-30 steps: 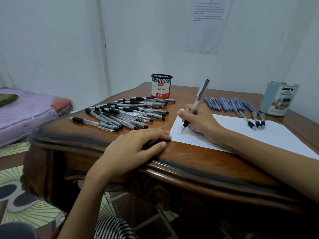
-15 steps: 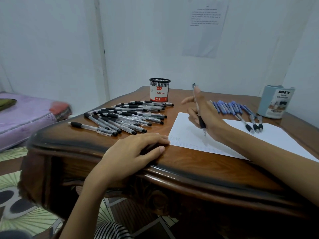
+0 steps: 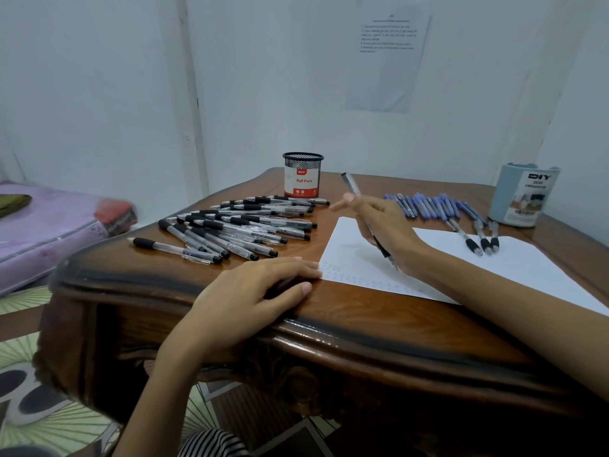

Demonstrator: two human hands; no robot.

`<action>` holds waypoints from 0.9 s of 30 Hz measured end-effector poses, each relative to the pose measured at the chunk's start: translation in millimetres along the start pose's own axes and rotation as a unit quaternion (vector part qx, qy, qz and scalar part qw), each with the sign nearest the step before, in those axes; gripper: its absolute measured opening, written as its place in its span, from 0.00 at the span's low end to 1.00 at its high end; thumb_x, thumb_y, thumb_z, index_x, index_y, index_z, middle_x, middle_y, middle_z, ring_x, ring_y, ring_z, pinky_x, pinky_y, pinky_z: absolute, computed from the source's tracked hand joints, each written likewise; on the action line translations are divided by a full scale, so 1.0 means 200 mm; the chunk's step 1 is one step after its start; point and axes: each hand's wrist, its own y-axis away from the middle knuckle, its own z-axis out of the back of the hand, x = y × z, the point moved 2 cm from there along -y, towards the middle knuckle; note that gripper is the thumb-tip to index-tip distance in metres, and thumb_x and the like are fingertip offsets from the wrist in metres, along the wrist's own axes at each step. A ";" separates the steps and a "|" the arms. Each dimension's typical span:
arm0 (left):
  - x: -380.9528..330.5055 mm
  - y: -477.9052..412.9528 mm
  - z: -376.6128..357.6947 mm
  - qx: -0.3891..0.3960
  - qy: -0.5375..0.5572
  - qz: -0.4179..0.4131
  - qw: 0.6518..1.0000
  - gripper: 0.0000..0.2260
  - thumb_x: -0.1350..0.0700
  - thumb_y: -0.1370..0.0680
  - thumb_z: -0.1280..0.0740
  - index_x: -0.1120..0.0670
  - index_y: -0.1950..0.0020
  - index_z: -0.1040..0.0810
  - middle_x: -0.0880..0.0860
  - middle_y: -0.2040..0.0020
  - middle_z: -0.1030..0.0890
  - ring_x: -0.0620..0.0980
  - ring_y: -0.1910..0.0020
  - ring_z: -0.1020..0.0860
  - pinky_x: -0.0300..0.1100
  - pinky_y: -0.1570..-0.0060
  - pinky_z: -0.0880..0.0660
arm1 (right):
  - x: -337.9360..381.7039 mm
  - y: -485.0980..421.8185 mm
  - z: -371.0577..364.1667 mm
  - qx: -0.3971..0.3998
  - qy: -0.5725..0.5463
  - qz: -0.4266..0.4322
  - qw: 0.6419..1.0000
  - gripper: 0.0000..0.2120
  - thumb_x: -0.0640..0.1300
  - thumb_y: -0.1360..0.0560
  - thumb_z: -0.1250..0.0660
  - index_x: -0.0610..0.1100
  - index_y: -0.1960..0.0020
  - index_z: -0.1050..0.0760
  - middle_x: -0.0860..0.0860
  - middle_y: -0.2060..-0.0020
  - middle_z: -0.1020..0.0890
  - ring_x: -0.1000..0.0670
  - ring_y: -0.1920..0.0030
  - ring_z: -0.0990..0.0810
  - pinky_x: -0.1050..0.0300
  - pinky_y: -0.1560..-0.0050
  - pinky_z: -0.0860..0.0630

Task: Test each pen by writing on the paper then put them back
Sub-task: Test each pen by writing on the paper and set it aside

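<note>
At lower centre, the left hand (image 3: 260,285) is resting flat on the bench (image 3: 362,311) edge, fingers relaxed and touching the near corner of the paper (image 3: 527,262). Just beyond it, the right hand (image 3: 385,225) is gripping the pen (image 3: 351,185). The pen's long axis is leaning toward upper left, where the black pens (image 3: 237,229) are lying just beside this hand. A second ago its tip was writing on the paper.

hands (image 3: 250,291) (image 3: 385,222) 2 | held pen (image 3: 352,186) 1 | pen heaps (image 3: 237,225) (image 3: 435,206) 2 | cups (image 3: 303,174) (image 3: 524,196) 2 | paper (image 3: 356,252) 1

Wall notice (image 3: 387,61) text unreadable — pen (image 3: 350,183) middle hidden behind right hand (image 3: 385,222)
</note>
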 end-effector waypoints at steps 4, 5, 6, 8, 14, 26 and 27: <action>0.00 0.00 0.00 0.001 -0.007 -0.003 1.000 0.25 0.32 0.31 0.54 0.32 0.38 0.32 0.30 0.35 0.31 0.29 0.36 0.35 0.36 0.38 0.33 | -0.02 -0.01 0.01 0.004 0.027 -0.037 0.999 0.10 0.45 0.22 0.38 0.43 0.55 0.20 0.52 0.74 0.30 0.61 0.74 0.33 0.68 0.66 0.37; -0.01 0.00 0.00 0.001 -0.009 -0.003 1.000 0.25 0.32 0.31 0.54 0.32 0.38 0.32 0.30 0.35 0.31 0.29 0.36 0.36 0.33 0.39 0.34 | -0.02 -0.01 0.01 0.015 0.022 -0.050 0.998 0.12 0.46 0.21 0.39 0.41 0.51 0.20 0.51 0.75 0.31 0.60 0.77 0.34 0.69 0.68 0.37; -0.01 0.00 0.00 0.001 -0.011 -0.004 1.000 0.24 0.31 0.31 0.54 0.31 0.38 0.33 0.30 0.36 0.31 0.28 0.36 0.37 0.30 0.41 0.35 | -0.02 0.00 0.00 0.028 0.012 -0.064 0.997 0.14 0.47 0.21 0.40 0.40 0.48 0.21 0.51 0.76 0.33 0.59 0.79 0.37 0.69 0.73 0.38; -0.01 0.00 0.00 0.000 -0.011 -0.006 1.000 0.24 0.32 0.31 0.55 0.31 0.38 0.32 0.29 0.36 0.31 0.28 0.36 0.37 0.27 0.43 0.37 | -0.02 0.00 -0.01 0.052 -0.004 -0.096 0.994 0.17 0.52 0.20 0.43 0.41 0.45 0.22 0.53 0.78 0.35 0.57 0.80 0.40 0.68 0.80 0.41; -0.01 0.01 0.00 -0.008 -0.009 -0.008 1.000 0.26 0.32 0.31 0.54 0.33 0.37 0.31 0.30 0.36 0.31 0.29 0.36 0.35 0.33 0.39 0.34 | 0.01 -0.01 0.00 0.088 -0.055 -0.131 0.986 0.19 0.52 0.18 0.49 0.42 0.44 0.25 0.53 0.77 0.37 0.58 0.80 0.42 0.67 0.80 0.44; -0.01 0.00 0.00 0.001 -0.006 -0.012 1.000 0.24 0.31 0.32 0.55 0.30 0.39 0.33 0.27 0.37 0.33 0.27 0.36 0.38 0.26 0.43 0.38 | -0.22 -0.18 0.43 0.026 0.432 -0.139 0.891 0.05 0.40 0.23 0.40 0.41 0.58 0.31 0.45 0.63 0.31 0.52 0.70 0.36 0.63 0.73 0.39; -0.01 0.00 0.01 0.003 -0.009 -0.013 1.000 0.23 0.31 0.32 0.55 0.28 0.40 0.34 0.25 0.39 0.34 0.26 0.36 0.38 0.25 0.44 0.39 | -0.24 -0.19 0.47 0.019 0.481 -0.148 0.864 0.05 0.39 0.24 0.39 0.43 0.58 0.33 0.44 0.60 0.30 0.51 0.68 0.35 0.62 0.71 0.37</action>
